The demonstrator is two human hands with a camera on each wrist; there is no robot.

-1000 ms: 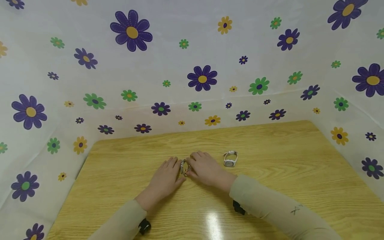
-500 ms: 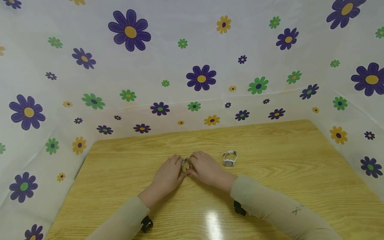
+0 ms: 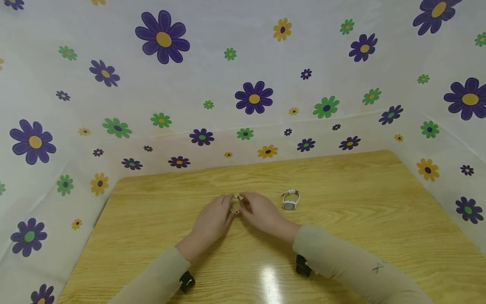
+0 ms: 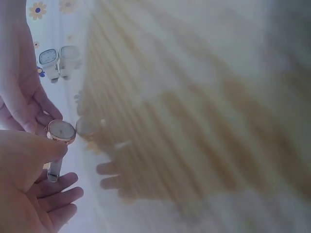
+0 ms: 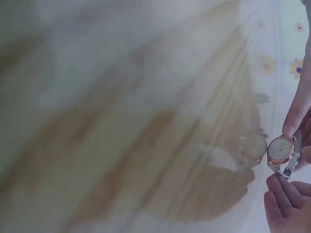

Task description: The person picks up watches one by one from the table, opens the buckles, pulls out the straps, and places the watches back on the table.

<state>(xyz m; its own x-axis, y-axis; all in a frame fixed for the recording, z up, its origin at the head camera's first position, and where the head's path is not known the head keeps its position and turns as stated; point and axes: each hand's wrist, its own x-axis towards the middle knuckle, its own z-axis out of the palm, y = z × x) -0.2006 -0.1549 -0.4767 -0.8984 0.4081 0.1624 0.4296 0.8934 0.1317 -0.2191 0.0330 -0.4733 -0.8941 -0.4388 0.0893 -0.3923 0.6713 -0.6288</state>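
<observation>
Between the hands stands a round-faced wristwatch (image 3: 236,212) with a rose-gold case and a pale strap closed into a loop. My left hand (image 3: 211,218) grips its left side; in the left wrist view the thumb presses by the watch case (image 4: 61,130). From the other side my right hand (image 3: 262,213) holds the loop between thumb and fingers. The right wrist view shows the white dial (image 5: 280,148) tilted, with fingertips right at the strap. A second watch, white with a squarish face (image 3: 290,205), lies on the table to the right of my right hand.
The wood-grain table (image 3: 353,198) is glossy and mirrors the hands and watches. A white sheet with printed flowers (image 3: 212,84) walls the back and both sides. Dark wrist-worn devices (image 3: 302,266) sit under both sleeves.
The round-faced watch has turned between the hands, and its loop shows more openly. My left fingers have gone from nearly straight to bent around it. The white watch stays put.
</observation>
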